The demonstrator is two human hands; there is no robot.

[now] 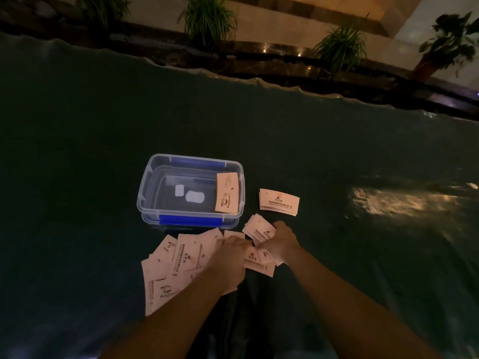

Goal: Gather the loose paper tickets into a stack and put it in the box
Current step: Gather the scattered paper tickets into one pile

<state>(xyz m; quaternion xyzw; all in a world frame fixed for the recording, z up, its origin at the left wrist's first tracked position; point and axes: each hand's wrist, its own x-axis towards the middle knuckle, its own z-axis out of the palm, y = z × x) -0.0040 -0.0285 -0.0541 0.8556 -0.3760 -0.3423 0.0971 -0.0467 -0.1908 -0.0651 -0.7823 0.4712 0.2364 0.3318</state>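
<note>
A clear plastic box [151,177] with blue latches stands open on the dark cloth, one ticket [227,192] leaning inside its right wall. Many pale loose tickets [176,263] lie fanned out below the box. My left hand [229,260] rests palm-down on them, fingers pressing on the pile. My right hand [281,242] is closed around a small bunch of tickets [258,229] that sticks out above its fingers. A neat stack of tickets [279,202] lies apart, to the right of the box.
The dark green cloth [77,151] covers the whole table, with its wrinkled far edge at the top. Potted plants [210,19] stand on a dark ledge beyond it. A bright light reflection [399,200] shows at the right.
</note>
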